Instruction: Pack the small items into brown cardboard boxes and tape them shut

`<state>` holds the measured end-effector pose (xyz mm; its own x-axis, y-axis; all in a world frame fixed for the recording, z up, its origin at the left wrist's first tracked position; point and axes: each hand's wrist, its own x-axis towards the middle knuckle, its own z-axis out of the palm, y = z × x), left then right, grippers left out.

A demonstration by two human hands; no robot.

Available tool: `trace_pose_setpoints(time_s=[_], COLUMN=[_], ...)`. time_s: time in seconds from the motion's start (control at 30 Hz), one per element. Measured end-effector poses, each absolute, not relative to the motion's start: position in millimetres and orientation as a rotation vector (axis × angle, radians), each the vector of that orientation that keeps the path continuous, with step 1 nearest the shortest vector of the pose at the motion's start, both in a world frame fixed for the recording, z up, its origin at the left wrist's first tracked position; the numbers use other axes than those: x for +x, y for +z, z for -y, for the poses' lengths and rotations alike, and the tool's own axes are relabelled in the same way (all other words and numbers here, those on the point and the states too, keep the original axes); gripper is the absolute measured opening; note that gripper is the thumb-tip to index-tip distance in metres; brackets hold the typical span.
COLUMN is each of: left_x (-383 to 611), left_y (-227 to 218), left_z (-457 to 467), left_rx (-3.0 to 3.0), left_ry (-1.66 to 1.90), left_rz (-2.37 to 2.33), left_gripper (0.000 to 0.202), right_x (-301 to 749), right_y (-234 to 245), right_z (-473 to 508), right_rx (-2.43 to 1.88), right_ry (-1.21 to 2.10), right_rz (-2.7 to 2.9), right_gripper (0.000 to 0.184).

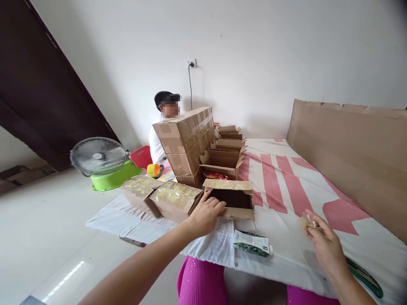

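Note:
An open cardboard box [237,214] stands near the front of the table, with its flaps up and a dark inside. My left hand [206,214] grips this box at its left front corner, fingers curled over the edge. Off to the right, above the cloth, my right hand [324,237] pinches a small, crumpled, translucent piece [308,221], blurred and perhaps tape. Between my hands a green and white carton [252,243] lies on its side. A green-edged tool [365,277] is partly covered by my right forearm.
Behind the box, several open boxes [222,163] form a row, red packets [216,176] among them. Taped boxes [182,133] are stacked beside it; two more [174,197] sit left. A co-worker [155,140] sits behind the stack. A cardboard sheet [346,156] stands at right.

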<state>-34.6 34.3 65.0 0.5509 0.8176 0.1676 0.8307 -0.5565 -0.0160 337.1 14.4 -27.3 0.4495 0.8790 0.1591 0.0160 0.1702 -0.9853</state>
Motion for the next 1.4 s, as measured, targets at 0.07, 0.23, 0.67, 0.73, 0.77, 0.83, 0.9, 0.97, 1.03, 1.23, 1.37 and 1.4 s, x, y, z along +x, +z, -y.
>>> trace_pose_setpoints(time_s=[0.07, 0.23, 0.67, 0.73, 0.77, 0.83, 0.9, 0.97, 1.03, 1.23, 1.37, 1.4], left_x=[-37.1, -42.2, -41.7, -42.8, -42.9, -42.0, -39.8, -36.5, -32.8, -24.4, -23.0, -22.6], left_y=[79.5, 102.1, 87.9, 86.3, 85.7, 85.1, 85.6, 87.3, 89.5, 94.3, 95.6, 96.1], left_z=[-40.5, -72.6, -98.1, -94.8, -93.4, -91.2, -89.4, -87.6, -85.2, -74.7, -70.6, -69.8], left_rx=[-2.743, -2.896, -3.134, -3.120, -3.115, -3.109, -3.099, -3.087, -3.068, -2.902, -2.898, -2.902], left_ry=[-0.438, -0.985, -1.247, -1.258, -1.260, -1.255, -1.238, -1.210, -1.137, -0.953, -0.970, -0.973], left_rz=[1.559, 1.897, 1.919, 1.898, 1.885, 1.872, 1.880, 1.893, 1.896, 1.852, 1.799, 1.794], left_gripper=[0.037, 0.019, 0.013, 0.016, 0.017, 0.022, 0.027, 0.029, 0.029, 0.033, 0.033, 0.032], right_x=[332.2, 311.5, 214.2, 198.3, 191.6, 180.5, 171.2, 162.6, 154.3, 137.6, 133.7, 133.2], right_y=[-29.1, -24.6, 29.2, 35.3, 37.1, 39.1, 40.6, 42.7, 45.5, 51.4, 50.4, 49.7], right_z=[-16.5, -21.5, -27.8, -36.4, -41.3, -50.7, -57.8, -62.0, -63.9, -65.9, -66.0, -66.0], right_rx=[-1.305, -1.282, -1.153, -1.110, -1.092, -1.073, -1.084, -1.121, -1.190, -1.390, -1.405, -1.402], right_ry=[0.790, 0.898, 0.532, 0.460, 0.428, 0.378, 0.383, 0.428, 0.470, 0.362, 0.261, 0.230], right_rz=[0.968, 1.154, 1.875, 1.896, 1.880, 1.831, 1.799, 1.791, 1.784, 1.746, 1.741, 1.740], right_gripper=[0.042, 0.037, 0.023, 0.020, 0.018, 0.017, 0.017, 0.016, 0.018, 0.021, 0.019, 0.018])
